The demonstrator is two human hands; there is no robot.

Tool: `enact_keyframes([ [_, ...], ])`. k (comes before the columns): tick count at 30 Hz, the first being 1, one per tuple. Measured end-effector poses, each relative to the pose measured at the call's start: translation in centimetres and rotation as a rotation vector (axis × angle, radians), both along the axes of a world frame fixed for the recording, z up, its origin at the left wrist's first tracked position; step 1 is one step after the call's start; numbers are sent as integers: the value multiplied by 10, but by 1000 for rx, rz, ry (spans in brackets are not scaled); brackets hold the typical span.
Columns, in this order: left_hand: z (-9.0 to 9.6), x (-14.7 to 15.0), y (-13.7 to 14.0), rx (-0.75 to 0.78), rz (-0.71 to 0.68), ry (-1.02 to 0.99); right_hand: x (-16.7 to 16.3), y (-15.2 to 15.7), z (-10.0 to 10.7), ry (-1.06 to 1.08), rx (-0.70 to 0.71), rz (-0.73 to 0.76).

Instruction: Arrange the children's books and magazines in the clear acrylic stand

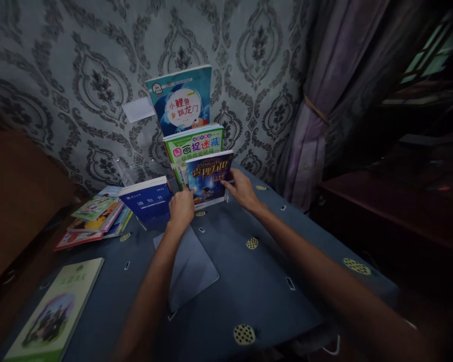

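A dark blue paperback book (208, 178) with golden lettering stands upright between my two hands, in front of other books. My left hand (181, 207) is closed at its lower left edge. At the right edge, my right hand (243, 190) grips it with the thumb on the cover and the fingers behind. Directly behind it stands a green book (194, 143) with colourful lettering, and behind that a taller teal book (181, 103) leans near the wall. Left of my left hand, a thick blue book (147, 203) marked 2022 stands upright.
Several colourful books (98, 213) lie in a loose pile at the table's back left. A pale green book (55, 311) lies at the front left. A flat grey sheet-like item (192, 274) rests on the blue tablecloth (287, 332) below my hands. A tied curtain (313, 110) hangs at right.
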State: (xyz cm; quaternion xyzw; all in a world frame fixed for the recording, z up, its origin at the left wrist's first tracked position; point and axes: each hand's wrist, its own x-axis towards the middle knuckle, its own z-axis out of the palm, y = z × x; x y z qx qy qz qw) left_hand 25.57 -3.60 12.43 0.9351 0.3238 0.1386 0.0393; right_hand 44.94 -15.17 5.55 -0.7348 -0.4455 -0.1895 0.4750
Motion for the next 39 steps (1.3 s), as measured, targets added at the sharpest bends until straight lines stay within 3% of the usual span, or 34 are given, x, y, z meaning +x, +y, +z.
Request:
enact_keyframes([
  [3,-3,-7,-3,-25,-4,39,2,1,-8,-29,-87,-18],
  [7,3,-13,-9,130,-25,-218,1,-1,-21,-17,-105,25],
  [11,8,-5,-5,389,-267,-384,-3,-1,-26,4,-26,53],
  [14,0,4,4,402,-334,-350,-7,2,-23,22,37,67],
  [21,-18,13,9,252,-334,-438,-12,5,-13,56,72,66],
  [27,-41,8,-8,-159,-243,-674,-11,5,-21,91,57,71],
  [32,-55,14,4,-511,-135,-595,-16,7,-31,146,99,91],
  [39,-58,20,13,-663,-125,-587,-22,13,-37,170,138,104],
])
